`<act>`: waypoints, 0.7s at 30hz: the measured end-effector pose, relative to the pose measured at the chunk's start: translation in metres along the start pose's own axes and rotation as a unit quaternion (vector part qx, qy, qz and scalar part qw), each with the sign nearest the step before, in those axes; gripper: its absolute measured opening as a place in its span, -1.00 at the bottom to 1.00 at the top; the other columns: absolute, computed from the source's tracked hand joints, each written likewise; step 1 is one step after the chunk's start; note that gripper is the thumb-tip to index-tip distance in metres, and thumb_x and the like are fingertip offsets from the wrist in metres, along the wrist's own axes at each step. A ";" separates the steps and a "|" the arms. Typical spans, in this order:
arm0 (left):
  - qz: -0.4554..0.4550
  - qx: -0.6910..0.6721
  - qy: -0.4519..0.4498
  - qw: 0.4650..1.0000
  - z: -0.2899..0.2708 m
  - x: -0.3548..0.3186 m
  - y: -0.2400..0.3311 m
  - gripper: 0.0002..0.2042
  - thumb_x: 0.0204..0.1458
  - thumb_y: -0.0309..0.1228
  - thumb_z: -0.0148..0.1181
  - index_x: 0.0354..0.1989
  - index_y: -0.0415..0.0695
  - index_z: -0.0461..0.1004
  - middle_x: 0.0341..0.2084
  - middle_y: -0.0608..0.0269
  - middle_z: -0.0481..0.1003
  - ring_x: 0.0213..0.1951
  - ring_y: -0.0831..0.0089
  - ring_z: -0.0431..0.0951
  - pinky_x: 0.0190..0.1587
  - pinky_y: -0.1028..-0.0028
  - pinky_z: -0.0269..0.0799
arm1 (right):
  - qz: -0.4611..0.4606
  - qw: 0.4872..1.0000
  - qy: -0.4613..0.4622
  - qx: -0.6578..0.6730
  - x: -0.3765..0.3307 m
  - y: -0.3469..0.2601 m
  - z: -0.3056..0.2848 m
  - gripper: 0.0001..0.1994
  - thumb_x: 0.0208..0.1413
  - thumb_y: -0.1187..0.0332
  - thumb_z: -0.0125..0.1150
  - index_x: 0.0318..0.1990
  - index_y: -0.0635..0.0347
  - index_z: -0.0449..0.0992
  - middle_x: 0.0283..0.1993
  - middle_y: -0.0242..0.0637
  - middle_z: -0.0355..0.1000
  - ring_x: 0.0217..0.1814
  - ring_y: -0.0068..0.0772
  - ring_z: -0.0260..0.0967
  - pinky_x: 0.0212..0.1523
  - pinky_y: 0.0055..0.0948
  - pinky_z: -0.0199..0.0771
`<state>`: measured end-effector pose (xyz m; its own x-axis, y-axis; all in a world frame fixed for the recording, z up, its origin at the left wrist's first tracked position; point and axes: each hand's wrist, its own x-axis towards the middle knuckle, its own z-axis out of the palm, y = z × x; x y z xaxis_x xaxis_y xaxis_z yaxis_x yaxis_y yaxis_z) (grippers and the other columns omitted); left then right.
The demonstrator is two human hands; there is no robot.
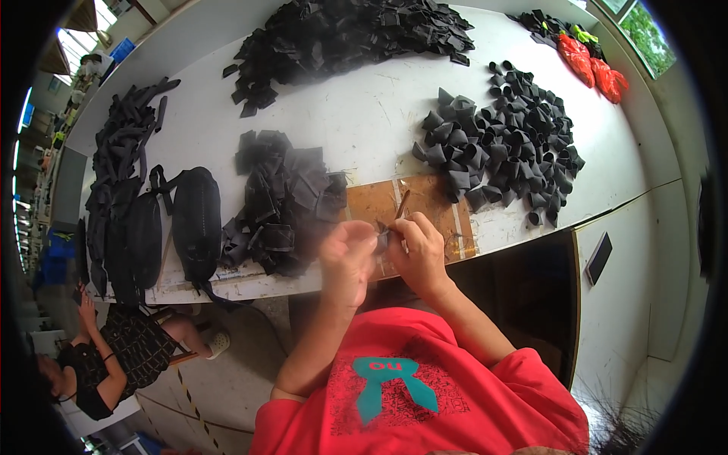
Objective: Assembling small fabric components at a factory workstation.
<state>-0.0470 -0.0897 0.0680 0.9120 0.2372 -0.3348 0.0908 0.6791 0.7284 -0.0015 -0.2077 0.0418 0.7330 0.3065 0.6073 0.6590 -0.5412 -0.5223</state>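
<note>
My left hand and my right hand come together above a brown board at the table's front edge. Between their fingertips is a small dark fabric piece, partly hidden, which my left fingers pinch; that hand is a little blurred. My right hand is closed, and a thin brown stick-like tool pokes up from its fingers; its lower end is hidden. Left of the board lies a heap of flat black fabric pieces. Many black pieces folded into loops are piled to the right.
A large black fabric heap covers the far side of the white table. Black pouches and rolled strips lie at the left. Red plastic bags sit far right. A person sits at the lower left.
</note>
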 end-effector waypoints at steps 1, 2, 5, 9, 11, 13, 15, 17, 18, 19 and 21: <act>0.002 0.001 -0.002 1.000 -0.002 -0.001 0.005 -0.87 -0.12 -0.68 0.01 -0.37 -0.24 0.31 -0.56 0.34 0.36 -0.77 0.79 0.13 -0.76 0.76 0.03 | 0.132 0.977 -0.053 0.159 0.003 -0.002 -0.003 -0.88 -0.23 0.54 0.13 -0.45 0.29 0.37 -0.51 -0.32 0.28 -0.55 -0.43 0.24 -0.58 -0.46 0.28; -0.050 -0.054 -0.053 0.996 -0.002 -0.003 0.009 -0.85 -0.14 -0.69 0.00 -0.36 -0.24 0.31 -0.54 0.34 0.36 -0.77 0.79 0.13 -0.76 0.76 0.02 | 0.258 0.909 -0.104 0.311 0.006 -0.005 -0.007 -0.92 -0.16 0.52 0.13 -0.46 0.31 0.37 -0.54 -0.36 0.30 -0.58 -0.54 0.21 -0.59 -0.50 0.26; -0.031 0.010 -0.066 0.997 0.000 -0.004 0.009 -0.83 -0.18 -0.70 -0.02 -0.36 -0.24 0.32 -0.51 0.35 0.35 -0.74 0.79 0.15 -0.75 0.75 0.04 | 0.431 0.650 -0.144 0.609 0.012 -0.007 -0.023 -0.90 -0.03 0.43 0.11 -0.50 0.25 0.40 -0.57 -0.48 0.28 -0.61 -0.69 0.09 -0.60 -0.65 0.13; 0.219 0.318 0.040 0.921 0.013 -0.012 -0.005 -0.89 -0.15 -0.68 -0.04 -0.41 -0.30 0.35 -0.57 0.34 0.37 -0.62 0.73 0.30 -0.61 0.70 0.19 | 0.458 0.477 -0.163 0.732 0.010 -0.010 -0.027 -0.84 -0.01 0.35 0.12 -0.54 0.17 0.35 -0.61 -0.56 0.20 -0.63 -0.71 -0.03 -0.60 -0.71 0.01; 0.170 0.255 0.016 0.952 0.013 -0.007 -0.006 -0.88 -0.14 -0.66 -0.03 -0.38 -0.28 0.36 -0.56 0.25 0.41 -0.70 0.70 0.29 -0.67 0.69 0.21 | 0.429 0.560 -0.201 0.680 0.012 -0.003 -0.032 -0.80 0.09 0.24 0.04 -0.49 0.13 0.38 -0.57 -0.59 0.22 -0.55 -0.80 0.08 -0.54 -0.74 0.11; -0.032 -0.057 -0.090 0.994 0.011 -0.001 0.014 -0.87 -0.09 -0.65 -0.05 -0.35 -0.25 0.36 -0.54 0.17 0.43 -0.83 0.75 0.14 -0.80 0.71 0.01 | 0.386 0.628 -0.210 0.643 0.029 -0.007 -0.043 -0.79 0.09 0.24 0.04 -0.49 0.15 0.37 -0.55 -0.58 0.24 -0.53 -0.80 0.09 -0.52 -0.75 0.13; -0.110 -0.198 -0.149 0.962 0.025 0.000 0.035 -0.89 -0.06 -0.63 -0.06 -0.34 -0.25 0.34 -0.55 0.14 0.43 -0.87 0.75 0.08 -0.84 0.70 -0.05 | 0.311 0.703 -0.226 0.598 0.052 -0.008 -0.055 -0.78 0.09 0.25 0.05 -0.48 0.21 0.37 -0.52 -0.57 0.27 -0.47 -0.80 0.13 -0.46 -0.76 0.16; -0.165 -0.255 -0.229 0.925 0.047 -0.004 0.058 -0.91 -0.01 -0.59 -0.07 -0.33 -0.21 0.35 -0.52 0.15 0.44 -0.89 0.75 0.05 -0.84 0.73 -0.07 | 0.258 0.760 -0.214 0.557 0.084 -0.015 -0.065 -0.77 0.10 0.26 0.03 -0.47 0.25 0.38 -0.57 -0.58 0.24 -0.51 -0.79 0.08 -0.52 -0.74 0.11; -0.163 -0.255 -0.229 0.925 0.046 0.002 0.058 -0.91 -0.01 -0.59 -0.07 -0.33 -0.21 0.35 -0.52 0.15 0.44 -0.89 0.75 0.05 -0.84 0.73 -0.07 | 0.242 0.779 -0.227 0.532 0.095 -0.012 -0.065 -0.76 0.10 0.26 0.02 -0.47 0.25 0.39 -0.59 -0.58 0.23 -0.54 -0.79 0.06 -0.55 -0.73 0.08; -0.150 -0.193 -0.171 0.955 0.042 0.012 0.054 -0.91 0.01 -0.57 -0.07 -0.33 -0.19 0.35 -0.53 0.18 0.44 -0.88 0.76 0.04 -0.84 0.73 -0.07 | 0.279 0.769 -0.248 0.518 0.100 -0.005 -0.056 -0.73 0.10 0.23 0.03 -0.50 0.25 0.38 -0.62 -0.57 0.21 -0.57 -0.79 0.02 -0.60 -0.71 0.01; -0.115 -0.065 -0.087 0.987 0.030 0.027 0.038 -0.94 0.03 -0.52 -0.04 -0.34 -0.13 0.37 -0.55 0.25 0.44 -0.85 0.79 0.04 -0.82 0.75 -0.06 | 0.291 0.722 -0.259 0.572 0.078 0.018 -0.036 -0.72 0.09 0.21 0.04 -0.52 0.25 0.38 -0.63 -0.57 0.20 -0.58 -0.79 0.01 -0.60 -0.71 -0.01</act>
<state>-0.0065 -0.0785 0.1045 0.9293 -0.0483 -0.3663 0.2612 0.7871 0.5588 0.0617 -0.2221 0.1011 0.7108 0.7004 -0.0647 -0.2955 0.2138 -0.9311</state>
